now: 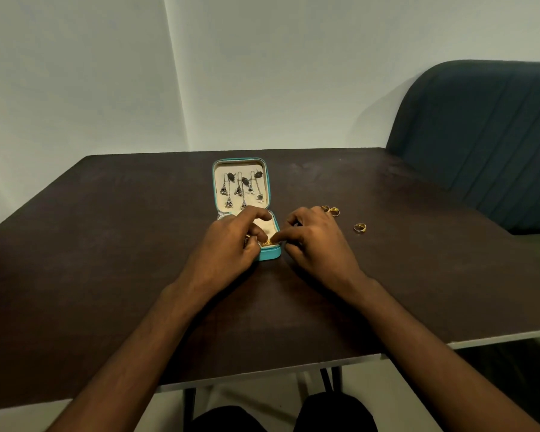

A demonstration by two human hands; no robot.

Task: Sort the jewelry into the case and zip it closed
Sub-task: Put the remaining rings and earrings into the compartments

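Both hands worked over the near half of the open case. The left hand (231, 236) lay across the tray's left side with its fingers curled, the forefinger stretched toward 1 o'clock along the cream lining; whether it pinched anything could not be told, though a glint of gold showed just under its fingertips. The right hand (314, 236) sat just off the tray's right edge, fingers bent, its forefinger and thumb reaching toward 9 o'clock to touch a small gold piece (267, 243) at the tray's near edge; a firm grip on it could not be confirmed.

The teal jewelry case (270, 254) lay open and unzipped near the middle of the dark table (106, 244), its lid flat at 12 o'clock from the tray. Several silver dangling earrings (240, 190) hung in a row on the lid's cream panel.

At 3 o'clock from the case, two gold rings (331, 210) lay touching each other just beyond the right hand's knuckles, and a third gold ring (359, 227) lay apart, farther toward 3 o'clock. A dark blue-green padded chair (480, 135) stood past the table's corner at 2 o'clock.
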